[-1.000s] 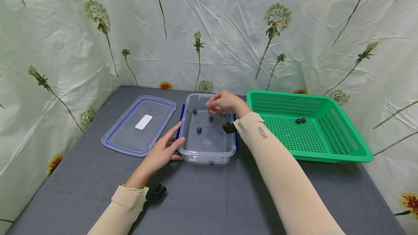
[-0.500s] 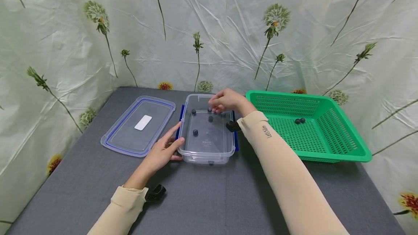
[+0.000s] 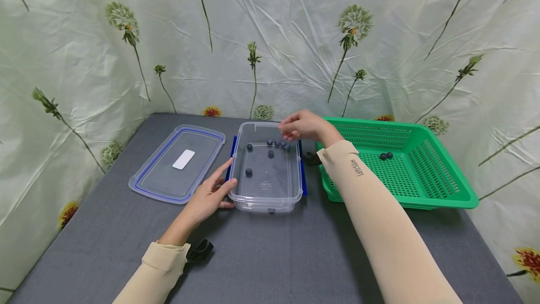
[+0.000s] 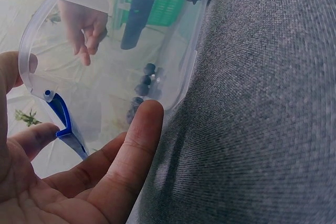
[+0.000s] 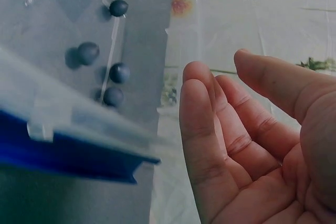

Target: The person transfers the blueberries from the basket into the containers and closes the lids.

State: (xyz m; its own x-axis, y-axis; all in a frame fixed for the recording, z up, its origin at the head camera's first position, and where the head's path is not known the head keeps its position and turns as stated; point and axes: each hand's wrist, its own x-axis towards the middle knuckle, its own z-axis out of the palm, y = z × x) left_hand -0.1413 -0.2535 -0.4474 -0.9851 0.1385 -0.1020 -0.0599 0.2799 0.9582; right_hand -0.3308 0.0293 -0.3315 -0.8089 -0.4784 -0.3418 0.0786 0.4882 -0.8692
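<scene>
A clear plastic food container (image 3: 266, 196) with blue side clips stands at the middle of the table, several blueberries (image 3: 271, 154) lying loose on its floor. My left hand (image 3: 209, 194) rests against the container's left side with fingers spread, and the left wrist view has the fingers (image 4: 137, 145) extended along the wall by a blue clip (image 4: 65, 119). Over the container's far right corner hovers my right hand (image 3: 304, 125). Nothing sits between its loosely bent fingers (image 5: 197, 114) and thumb in the right wrist view, where blueberries (image 5: 88, 53) show through the container.
To the right stands a green perforated basket (image 3: 438, 201) with two blueberries (image 3: 386, 155) on its bottom. The container's lid (image 3: 179, 163), blue-sealed with a white label, lies flat on the left of the grey tablecloth (image 3: 261, 257). A flowered curtain (image 3: 295, 50) hangs behind.
My right hand has drawn back to the right and slightly up, revealing more blueberries at the container's far end. One near blueberry has rolled a little left. The left hand stays put.
</scene>
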